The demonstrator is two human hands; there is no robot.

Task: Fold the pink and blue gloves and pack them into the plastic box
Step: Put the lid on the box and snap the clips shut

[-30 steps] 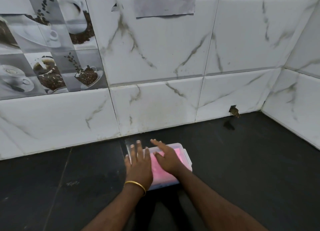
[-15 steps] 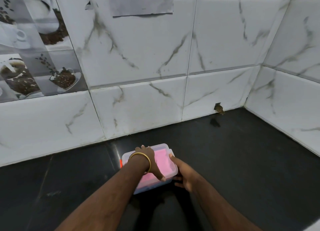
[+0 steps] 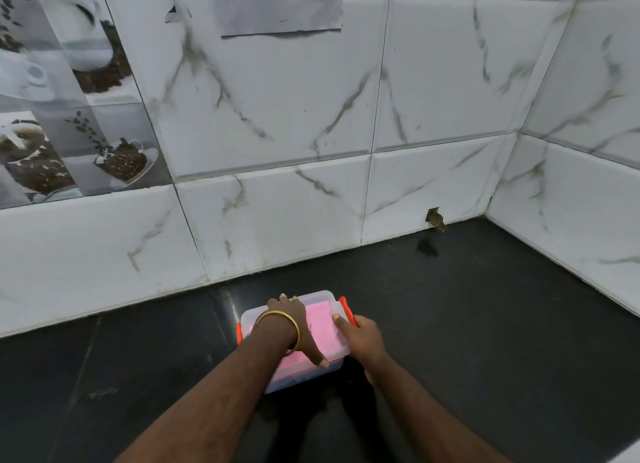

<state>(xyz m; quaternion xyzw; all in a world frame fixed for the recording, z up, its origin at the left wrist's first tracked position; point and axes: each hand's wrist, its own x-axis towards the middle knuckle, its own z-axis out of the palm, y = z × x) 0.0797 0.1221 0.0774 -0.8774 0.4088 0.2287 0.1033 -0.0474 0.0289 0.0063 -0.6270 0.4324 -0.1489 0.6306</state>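
Note:
A clear plastic box point(image 3: 320, 298) with its lid on stands on the black counter near the back wall. Through the lid shows the pink glove point(image 3: 323, 327), folded flat. A strip of the blue glove point(image 3: 301, 379) shows low at the box's front wall. My left hand point(image 3: 291, 320), with a gold bangle at the wrist, lies across the lid, fingertips at the far edge and thumb at the near edge. My right hand point(image 3: 363, 338) grips the box's right end, thumb on the lid beside the orange latch point(image 3: 346, 310). Another orange latch point(image 3: 239, 332) sits at the left end.
The black counter point(image 3: 485, 324) runs into a corner of white marble-look tiles on the right. A small hole point(image 3: 434, 217) breaks the back wall at counter level. A paper sheet with a QR code point(image 3: 280, 5) hangs above; coffee-print tiles point(image 3: 69, 116) are at left.
Both hands lay flat on the lid before. My left hand has turned across the lid and my right hand has slid to the box's right end. The orange latches have come into sight.

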